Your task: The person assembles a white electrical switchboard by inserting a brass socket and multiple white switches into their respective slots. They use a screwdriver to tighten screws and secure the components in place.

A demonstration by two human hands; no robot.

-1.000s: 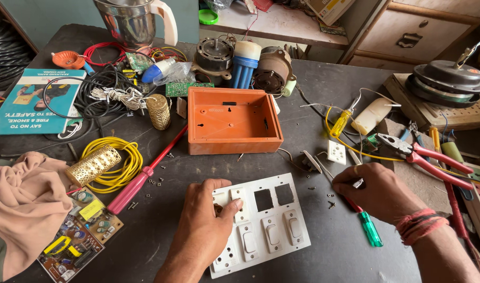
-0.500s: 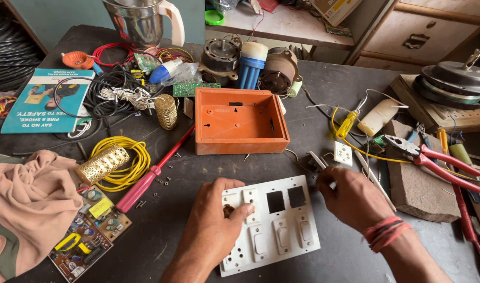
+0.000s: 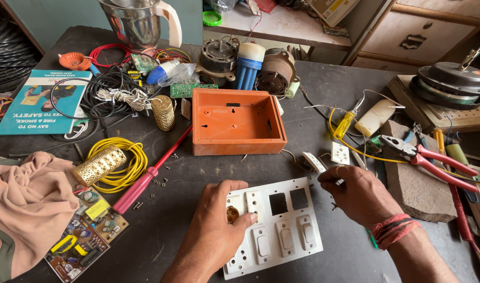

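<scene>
— Where is the white switch plate?

— Flat on the dark counter, near its front edge, just in front of the orange box. It carries a row of rocker switches, a couple of sockets and two square empty openings.

— And the left hand?

— It lies on the plate's left end, palm down, fingers curled over the edge and the thumb pressed near a round brass-coloured knob. It steadies the plate rather than gripping it.

— The right hand?

— It hovers at the plate's upper right corner, fingers pinched together over something small; I cannot tell what, since the fingers hide it. A green handle peeps out beneath the wrist, which wears red thread bands.

— What lies about?

— Red-handled pliers on a stone slab to the right, a pink screwdriver to the left pointing at the orange box, a coil of yellow wire with a perforated gold cylinder on it, a circuit board, a pink cloth, and small motors at the back.
</scene>
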